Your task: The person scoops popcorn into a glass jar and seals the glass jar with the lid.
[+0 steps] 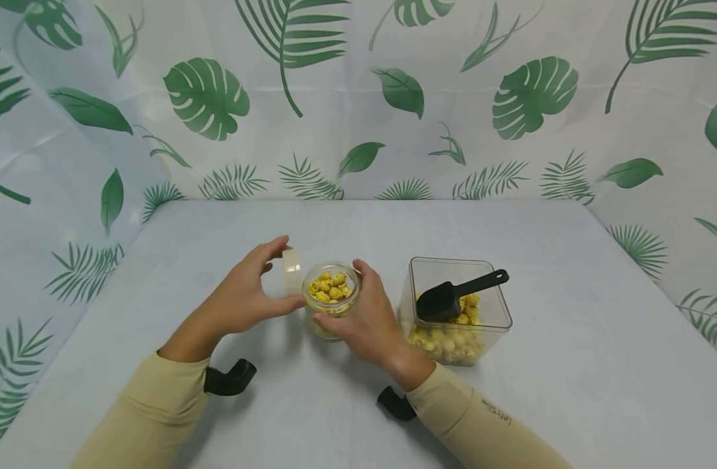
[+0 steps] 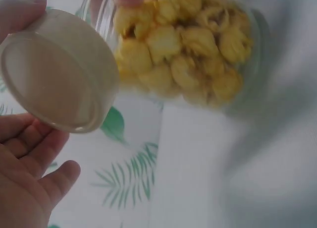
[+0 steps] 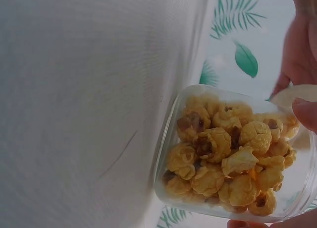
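A clear jar [image 1: 332, 286] of yellow popcorn [image 3: 233, 158] stands uncovered on the table. My right hand [image 1: 373, 319] grips it from the right, with thumb and fingers around its upper part. Just left of the jar, my left hand [image 1: 247, 286] holds a cream-coloured round lid [image 1: 292, 270] on edge between thumb and fingers. In the left wrist view the lid [image 2: 54, 79] is tilted, its flat round face toward the camera, close beside the jar's rim.
Right of the jar stands a clear square container [image 1: 461, 264] partly filled with popcorn [image 1: 449, 342]. A black scoop [image 1: 461, 296] lies in it, its handle over the right rim. Leaf-printed cloth [image 1: 358, 98] hangs behind the white table [image 1: 546, 404].
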{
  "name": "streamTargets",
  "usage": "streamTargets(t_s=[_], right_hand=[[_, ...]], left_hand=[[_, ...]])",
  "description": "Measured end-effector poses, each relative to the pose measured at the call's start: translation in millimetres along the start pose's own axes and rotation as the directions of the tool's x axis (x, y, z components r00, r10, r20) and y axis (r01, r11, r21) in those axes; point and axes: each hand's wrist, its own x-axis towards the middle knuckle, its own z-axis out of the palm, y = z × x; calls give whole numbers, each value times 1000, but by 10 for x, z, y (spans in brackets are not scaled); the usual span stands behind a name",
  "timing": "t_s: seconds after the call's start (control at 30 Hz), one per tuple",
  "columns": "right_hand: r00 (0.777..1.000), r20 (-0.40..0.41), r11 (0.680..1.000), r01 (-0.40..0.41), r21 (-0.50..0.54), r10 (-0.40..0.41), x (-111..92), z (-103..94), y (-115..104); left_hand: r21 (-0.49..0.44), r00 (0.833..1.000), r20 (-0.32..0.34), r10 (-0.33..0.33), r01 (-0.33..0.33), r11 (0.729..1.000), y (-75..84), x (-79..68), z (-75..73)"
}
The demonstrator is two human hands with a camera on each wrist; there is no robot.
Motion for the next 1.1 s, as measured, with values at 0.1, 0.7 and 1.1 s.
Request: streamTargets(t_s=[0.1,0.7,1.1], right_hand=[[1000,0,1000,6,-2,-6,-3,-2,8],[1000,19,1000,-2,24,1,-1,-36,38],[999,35,999,-5,48,3,9,-47,30]], left_hand=[[-14,999,3,55,-55,998,101,80,61],[68,989,113,97,-105,992,325,347,277],[140,995,88,52,-64,988,358,358,345]])
